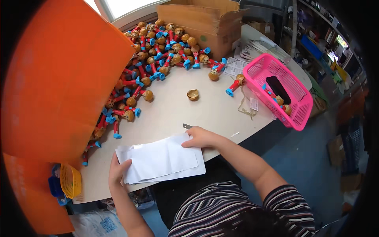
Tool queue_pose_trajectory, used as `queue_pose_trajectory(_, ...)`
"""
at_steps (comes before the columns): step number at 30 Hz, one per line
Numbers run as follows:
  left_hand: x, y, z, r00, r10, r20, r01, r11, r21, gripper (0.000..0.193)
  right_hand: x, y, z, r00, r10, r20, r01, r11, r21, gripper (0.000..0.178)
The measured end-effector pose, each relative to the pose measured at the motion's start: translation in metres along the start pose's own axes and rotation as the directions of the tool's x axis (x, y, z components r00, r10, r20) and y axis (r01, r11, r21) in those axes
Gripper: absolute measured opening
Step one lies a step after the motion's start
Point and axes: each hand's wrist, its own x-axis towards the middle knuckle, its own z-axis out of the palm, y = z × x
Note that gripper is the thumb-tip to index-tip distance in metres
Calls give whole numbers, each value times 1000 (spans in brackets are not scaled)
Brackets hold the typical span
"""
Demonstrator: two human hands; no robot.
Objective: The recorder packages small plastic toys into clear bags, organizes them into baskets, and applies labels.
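A few white sheets of paper (162,158), stacked a little out of line, lie at the table's near edge. My left hand (118,169) grips their left side, with the thumb on top and the fingers under the edge. At the upper right corner my right hand (200,138) pinches the sheets, thumb on top; its other fingers are partly hidden. Just beyond those fingers sticks out the end of a flat grey metal strip (187,126); I cannot tell whether that hand touches it. Farther off, a small gold-brown hollow piece (192,94) sits on the table (166,106).
Many red-and-blue figurines with brown heads (158,55) are heaped along the back left. Behind them stands a cardboard box (205,27). A pink basket (304,98) at right holds a black case and figurines. An orange panel (63,79) and yellow basket (70,181) are left.
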Motion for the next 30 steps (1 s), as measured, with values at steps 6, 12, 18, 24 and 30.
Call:
queue_pose_trajectory(6,-30,2,-10,994,99,-40,-96,993,75,63,-84,23,-64,306,40,-951,-313,948,-61,37)
queue_pose_trajectory(12,-58,59,16,952,298,-67,-301,953,-31,57,-100,83,-130,307,-71,-949,-464,860,-214,43)
queue_pose_trajectory(18,-108,149,58,832,555,-23,-520,793,317,45,-120,60,-133,-68,-377,-924,256,888,-382,8)
queue_pose_trajectory(24,-116,169,79,772,626,-111,-629,778,18,45,-299,32,-163,-373,-303,-877,305,853,-425,27)
queue_pose_trajectory(30,-80,165,113,790,597,143,-601,799,-12,45,-348,137,-213,-106,271,-957,-445,847,289,35)
